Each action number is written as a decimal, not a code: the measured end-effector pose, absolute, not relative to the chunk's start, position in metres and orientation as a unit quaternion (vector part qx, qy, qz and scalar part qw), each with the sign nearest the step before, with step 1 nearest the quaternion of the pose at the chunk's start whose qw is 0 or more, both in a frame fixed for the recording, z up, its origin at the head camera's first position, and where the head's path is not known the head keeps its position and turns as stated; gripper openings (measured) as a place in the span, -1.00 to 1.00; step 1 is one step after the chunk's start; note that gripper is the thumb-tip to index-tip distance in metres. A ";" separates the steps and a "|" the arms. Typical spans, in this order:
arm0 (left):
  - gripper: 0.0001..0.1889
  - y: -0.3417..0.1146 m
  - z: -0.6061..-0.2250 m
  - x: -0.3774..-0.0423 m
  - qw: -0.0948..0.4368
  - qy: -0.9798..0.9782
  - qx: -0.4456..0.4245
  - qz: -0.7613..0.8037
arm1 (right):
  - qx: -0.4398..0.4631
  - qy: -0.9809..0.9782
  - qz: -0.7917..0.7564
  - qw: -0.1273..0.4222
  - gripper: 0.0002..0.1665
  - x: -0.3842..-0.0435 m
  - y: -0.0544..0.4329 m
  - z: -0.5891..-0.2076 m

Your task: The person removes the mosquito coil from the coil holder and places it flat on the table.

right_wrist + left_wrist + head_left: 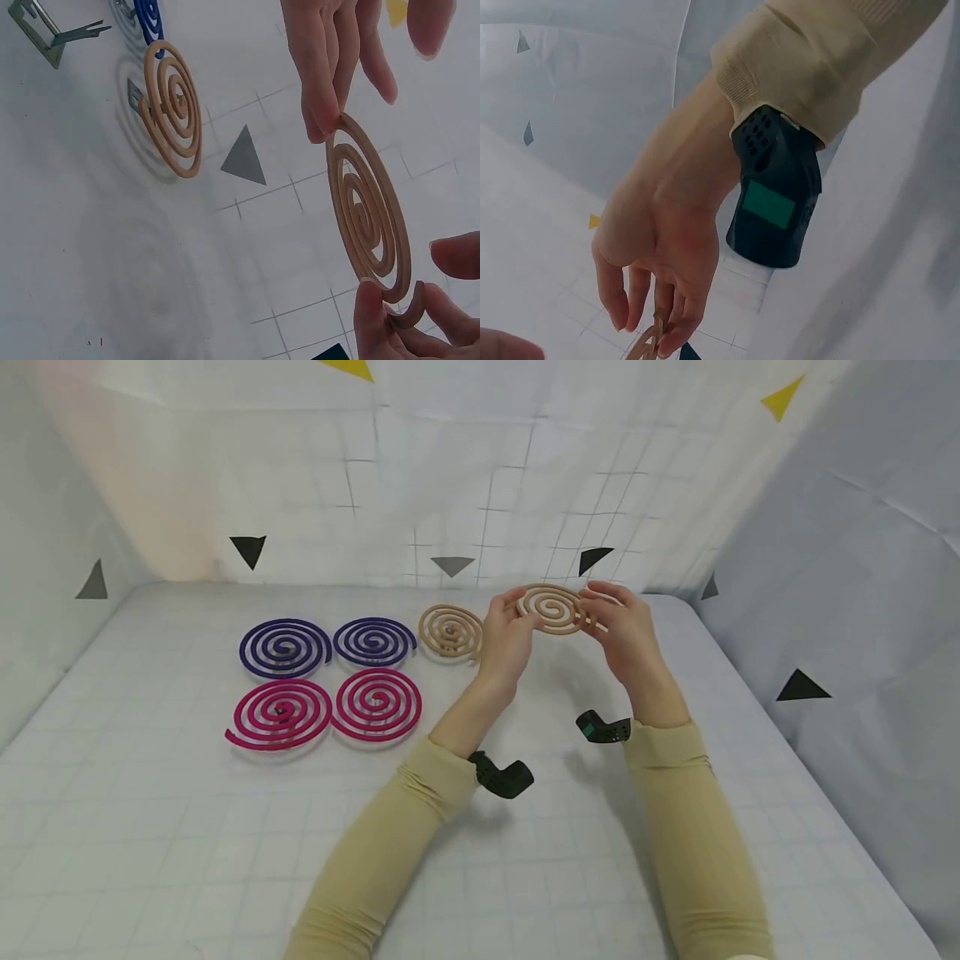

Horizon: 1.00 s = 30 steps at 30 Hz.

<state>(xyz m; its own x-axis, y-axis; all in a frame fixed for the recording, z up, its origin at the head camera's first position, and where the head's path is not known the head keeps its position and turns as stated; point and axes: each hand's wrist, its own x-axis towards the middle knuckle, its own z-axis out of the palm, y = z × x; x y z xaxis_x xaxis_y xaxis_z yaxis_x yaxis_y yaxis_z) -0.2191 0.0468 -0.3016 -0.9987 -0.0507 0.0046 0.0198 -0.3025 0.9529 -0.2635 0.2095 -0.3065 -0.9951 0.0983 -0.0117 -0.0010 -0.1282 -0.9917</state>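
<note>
A tan mosquito coil [551, 607] is held up above the far part of the table between both hands. My left hand [506, 639] pinches its left rim, thumb in front. At its right side my right hand [626, 631] grips the edge near the coil's free outer end; in the right wrist view those fingers [369, 307] show at the lower rim. The left wrist view has my right hand [667, 232] with part of the coil [646, 345] at its fingertips. Just left of my left hand, a second tan coil [450, 631] sits raised off the table.
Two dark blue coils [285, 648] stand to the left, with two pink coils [378, 704] in front of them. A small bent metal stand [46, 30] appears in the right wrist view. White walls with black and yellow triangles enclose the table [187, 877].
</note>
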 end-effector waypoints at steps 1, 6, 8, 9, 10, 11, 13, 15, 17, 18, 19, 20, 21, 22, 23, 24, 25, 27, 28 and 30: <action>-0.38 0.050 -0.301 -0.222 0.025 -0.581 0.016 -0.813 | -0.042 -0.660 0.749 0.038 -0.56 -0.266 0.209 -0.307; -0.40 0.061 -0.299 -0.231 0.028 -0.554 0.049 -0.831 | -0.069 -0.641 0.763 0.051 -0.54 -0.275 0.208 -0.310; -0.42 0.064 -0.298 -0.234 0.027 -0.544 0.062 -0.836 | -0.080 -0.629 0.772 0.056 -0.55 -0.277 0.209 -0.311; -0.43 0.065 -0.298 -0.236 0.026 -0.539 0.065 -0.839 | -0.084 -0.623 0.776 0.058 -0.55 -0.278 0.209 -0.311; -0.45 0.066 -0.298 -0.238 0.026 -0.535 0.068 -0.841 | -0.088 -0.618 0.779 0.060 -0.56 -0.278 0.210 -0.312; -0.45 0.066 -0.299 -0.240 0.027 -0.532 0.071 -0.843 | -0.090 -0.615 0.781 0.062 -0.56 -0.279 0.210 -0.312; -0.48 0.066 -0.300 -0.244 0.030 -0.528 0.073 -0.845 | -0.091 -0.612 0.783 0.061 -0.55 -0.279 0.211 -0.313; -0.49 0.065 -0.302 -0.248 0.029 -0.526 0.071 -0.847 | -0.087 -0.615 0.782 0.061 -0.54 -0.280 0.212 -0.313; -0.49 0.065 -0.305 -0.251 0.027 -0.523 0.069 -0.849 | -0.081 -0.620 0.778 0.062 -0.51 -0.281 0.213 -0.314; -0.49 0.064 -0.307 -0.253 0.025 -0.520 0.068 -0.851 | -0.077 -0.620 0.778 0.063 -0.49 -0.281 0.214 -0.314; -0.49 0.064 -0.309 -0.254 0.023 -0.516 0.068 -0.853 | -0.073 -0.623 0.776 0.062 -0.46 -0.281 0.215 -0.315; -0.49 0.064 -0.311 -0.256 0.021 -0.513 0.069 -0.856 | -0.070 -0.625 0.775 0.062 -0.43 -0.281 0.216 -0.315; -0.49 0.065 -0.313 -0.258 0.019 -0.508 0.071 -0.858 | -0.067 -0.626 0.775 0.060 -0.40 -0.281 0.217 -0.316; -0.49 0.065 -0.315 -0.259 0.016 -0.502 0.072 -0.862 | -0.065 -0.627 0.774 0.056 -0.37 -0.281 0.218 -0.316; -0.49 0.065 -0.318 -0.261 0.014 -0.498 0.073 -0.864 | -0.063 -0.628 0.774 0.053 -0.35 -0.281 0.220 -0.317; -0.49 0.066 -0.319 -0.262 0.010 -0.495 0.073 -0.866 | -0.062 -0.629 0.774 0.049 -0.33 -0.281 0.221 -0.318; -0.49 0.066 -0.321 -0.264 0.007 -0.493 0.072 -0.867 | -0.061 -0.630 0.773 0.045 -0.31 -0.281 0.223 -0.320; -0.48 0.067 -0.324 -0.266 0.005 -0.492 0.069 -0.868 | -0.058 -0.627 0.776 0.037 -0.28 -0.282 0.226 -0.322; -0.48 0.067 -0.326 -0.267 0.005 -0.494 0.067 -0.867 | -0.057 -0.626 0.777 0.032 -0.28 -0.283 0.228 -0.324; -0.49 0.066 -0.329 -0.270 0.006 -0.501 0.064 -0.863 | -0.053 -0.621 0.782 0.022 -0.27 -0.284 0.231 -0.327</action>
<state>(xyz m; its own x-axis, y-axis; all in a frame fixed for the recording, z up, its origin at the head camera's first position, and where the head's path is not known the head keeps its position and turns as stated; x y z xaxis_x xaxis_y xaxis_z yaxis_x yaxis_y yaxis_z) -0.2698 0.0657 -0.3287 -0.9916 -0.0745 -0.1056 -0.0547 -0.4981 0.8654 -0.2840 0.2310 -0.3268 -0.9935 0.0992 -0.0557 0.0319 -0.2274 -0.9733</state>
